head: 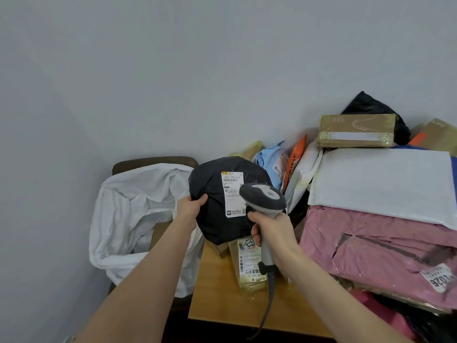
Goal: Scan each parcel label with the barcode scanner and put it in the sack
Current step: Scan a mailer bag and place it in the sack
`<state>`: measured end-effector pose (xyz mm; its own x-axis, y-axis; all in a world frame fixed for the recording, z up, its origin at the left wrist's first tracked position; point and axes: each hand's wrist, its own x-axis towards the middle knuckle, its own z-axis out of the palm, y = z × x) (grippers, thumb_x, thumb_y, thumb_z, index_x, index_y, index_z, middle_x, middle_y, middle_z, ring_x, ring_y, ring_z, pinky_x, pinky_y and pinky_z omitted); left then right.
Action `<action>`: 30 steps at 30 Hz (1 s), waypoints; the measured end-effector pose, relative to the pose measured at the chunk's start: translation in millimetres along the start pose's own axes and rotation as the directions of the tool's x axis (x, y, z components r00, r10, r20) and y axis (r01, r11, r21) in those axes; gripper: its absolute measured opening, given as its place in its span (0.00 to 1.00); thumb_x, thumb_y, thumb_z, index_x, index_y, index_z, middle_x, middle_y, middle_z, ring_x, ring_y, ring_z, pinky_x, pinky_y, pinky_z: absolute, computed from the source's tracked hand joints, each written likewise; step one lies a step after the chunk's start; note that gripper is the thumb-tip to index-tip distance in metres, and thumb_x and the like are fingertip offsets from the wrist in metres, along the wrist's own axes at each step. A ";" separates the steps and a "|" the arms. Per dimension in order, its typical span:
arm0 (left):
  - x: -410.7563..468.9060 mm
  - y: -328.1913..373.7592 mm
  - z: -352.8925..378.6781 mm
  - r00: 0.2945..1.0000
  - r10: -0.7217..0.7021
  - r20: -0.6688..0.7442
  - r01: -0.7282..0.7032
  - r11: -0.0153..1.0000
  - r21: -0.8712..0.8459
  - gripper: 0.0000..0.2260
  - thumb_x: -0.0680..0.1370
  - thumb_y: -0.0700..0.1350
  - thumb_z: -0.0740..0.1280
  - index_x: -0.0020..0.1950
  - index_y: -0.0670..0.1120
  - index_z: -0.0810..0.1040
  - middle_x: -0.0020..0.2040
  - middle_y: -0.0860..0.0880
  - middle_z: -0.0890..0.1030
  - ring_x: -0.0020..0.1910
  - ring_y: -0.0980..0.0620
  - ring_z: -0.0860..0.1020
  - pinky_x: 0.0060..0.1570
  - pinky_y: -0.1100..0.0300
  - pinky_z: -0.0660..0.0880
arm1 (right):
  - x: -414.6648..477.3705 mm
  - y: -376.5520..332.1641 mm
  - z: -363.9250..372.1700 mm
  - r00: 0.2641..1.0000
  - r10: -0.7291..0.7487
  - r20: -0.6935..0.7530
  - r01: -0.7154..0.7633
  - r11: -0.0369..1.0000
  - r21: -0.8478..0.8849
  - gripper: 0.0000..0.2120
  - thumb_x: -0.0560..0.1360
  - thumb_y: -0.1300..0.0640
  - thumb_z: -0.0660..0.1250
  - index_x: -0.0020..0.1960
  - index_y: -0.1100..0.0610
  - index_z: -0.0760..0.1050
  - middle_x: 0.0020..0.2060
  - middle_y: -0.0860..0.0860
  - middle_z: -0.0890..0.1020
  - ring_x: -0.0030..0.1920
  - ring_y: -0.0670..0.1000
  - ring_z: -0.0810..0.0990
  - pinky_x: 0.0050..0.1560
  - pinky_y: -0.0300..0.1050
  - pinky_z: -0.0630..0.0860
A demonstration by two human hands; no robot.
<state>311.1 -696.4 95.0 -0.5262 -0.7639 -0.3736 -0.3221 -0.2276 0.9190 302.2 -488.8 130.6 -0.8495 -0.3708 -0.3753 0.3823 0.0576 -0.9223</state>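
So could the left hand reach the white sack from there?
Probably yes. The left hand holds the black parcel right beside the sack, whose mouth lies open towards it, and nothing stands between them.

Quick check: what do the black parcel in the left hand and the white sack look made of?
Black parcel: looks like thin matte plastic film, soft and wrinkled around its contents. White sack: probably woven plastic or cloth; it slumps in soft folds, but no weave is visible from here.

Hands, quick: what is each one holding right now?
Left hand: grips the black parcel.
Right hand: grips the barcode scanner.
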 end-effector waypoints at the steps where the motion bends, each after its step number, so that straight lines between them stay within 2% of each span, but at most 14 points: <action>1: 0.0 -0.5 -1.0 1.000 0.001 0.003 -0.001 1.000 -0.003 0.19 0.78 0.41 0.68 0.67 0.36 0.72 0.65 0.41 0.76 0.65 0.40 0.73 0.56 0.54 0.71 | -0.4 1.0 1.3 1.000 -0.002 0.006 0.002 1.000 0.001 0.08 0.73 0.60 0.70 0.38 0.62 0.76 0.24 0.53 0.77 0.24 0.49 0.72 0.30 0.44 0.71; 6: -1.5 13.0 -13.2 0.999 0.047 -0.009 -0.048 0.999 -0.006 0.18 0.78 0.42 0.67 0.66 0.36 0.73 0.63 0.41 0.77 0.63 0.41 0.74 0.53 0.55 0.71 | 3.8 -8.7 15.3 0.998 -0.015 0.058 0.011 0.998 0.059 0.05 0.74 0.60 0.70 0.42 0.61 0.77 0.25 0.53 0.79 0.24 0.47 0.74 0.28 0.40 0.72; 9: 5.5 28.9 -42.2 0.990 0.108 -0.092 -0.108 0.994 0.012 0.15 0.78 0.41 0.67 0.63 0.36 0.75 0.60 0.43 0.78 0.57 0.45 0.76 0.51 0.55 0.71 | 12.6 -19.3 35.8 0.995 0.000 0.103 -0.011 0.994 0.105 0.04 0.75 0.62 0.69 0.42 0.61 0.76 0.26 0.54 0.78 0.25 0.49 0.73 0.28 0.41 0.72; 12: 17.4 42.9 -87.2 0.957 0.191 -0.217 -0.184 0.982 0.052 0.13 0.78 0.40 0.67 0.61 0.36 0.77 0.58 0.42 0.80 0.57 0.44 0.77 0.53 0.54 0.73 | 27.4 -22.5 64.4 0.988 0.025 0.151 -0.044 0.991 0.124 0.04 0.75 0.62 0.70 0.43 0.63 0.77 0.24 0.54 0.77 0.23 0.49 0.72 0.28 0.42 0.71; 16: 43.0 44.4 -152.5 0.899 0.275 -0.341 -0.208 0.953 0.222 0.09 0.78 0.40 0.68 0.56 0.38 0.79 0.54 0.40 0.81 0.53 0.43 0.79 0.56 0.50 0.75 | 46.1 -16.7 110.3 0.982 0.073 0.177 -0.091 0.991 0.099 0.05 0.75 0.61 0.70 0.42 0.61 0.76 0.26 0.54 0.78 0.23 0.48 0.73 0.29 0.41 0.72; 19: 75.5 34.4 -190.2 0.870 0.318 -0.377 -0.143 0.895 0.423 0.09 0.77 0.42 0.68 0.53 0.37 0.79 0.52 0.39 0.81 0.53 0.40 0.79 0.52 0.52 0.73 | 63.1 -7.0 148.6 0.974 0.108 0.198 -0.125 0.989 0.074 0.05 0.76 0.59 0.70 0.43 0.59 0.76 0.28 0.54 0.79 0.25 0.48 0.74 0.30 0.41 0.73; 22: 119.2 17.7 -213.8 0.875 0.344 -0.340 -0.107 0.822 0.559 0.10 0.78 0.42 0.67 0.54 0.37 0.80 0.51 0.38 0.81 0.52 0.38 0.78 0.46 0.55 0.69 | 88.5 6.9 190.2 0.974 0.136 0.181 -0.145 0.989 0.038 0.05 0.76 0.58 0.69 0.44 0.59 0.76 0.29 0.54 0.79 0.27 0.48 0.75 0.32 0.41 0.75; 25: 176.8 -2.2 -235.1 0.911 0.317 -0.262 -0.080 0.763 0.642 0.10 0.78 0.43 0.66 0.55 0.39 0.80 0.52 0.38 0.81 0.53 0.38 0.78 0.45 0.57 0.68 | 118.3 24.2 238.9 0.974 0.171 0.146 -0.176 0.984 0.020 0.05 0.76 0.60 0.68 0.43 0.59 0.76 0.30 0.55 0.78 0.28 0.49 0.74 0.33 0.42 0.73; 30: 263.5 -40.6 -265.9 0.988 0.124 -0.087 -0.037 0.753 0.656 0.11 0.78 0.42 0.67 0.57 0.37 0.80 0.53 0.38 0.81 0.54 0.39 0.78 0.49 0.56 0.71 | 164.2 61.4 316.6 0.963 0.259 0.080 -0.255 0.965 -0.056 0.06 0.75 0.61 0.68 0.41 0.60 0.76 0.27 0.54 0.79 0.27 0.49 0.74 0.32 0.42 0.74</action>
<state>394.8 -1049.0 -7.1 -0.4920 -0.8357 -0.2440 -0.7397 0.2535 0.6234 301.3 -839.6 41.7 -0.6895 -0.4162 -0.5927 0.5652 0.2026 -0.7997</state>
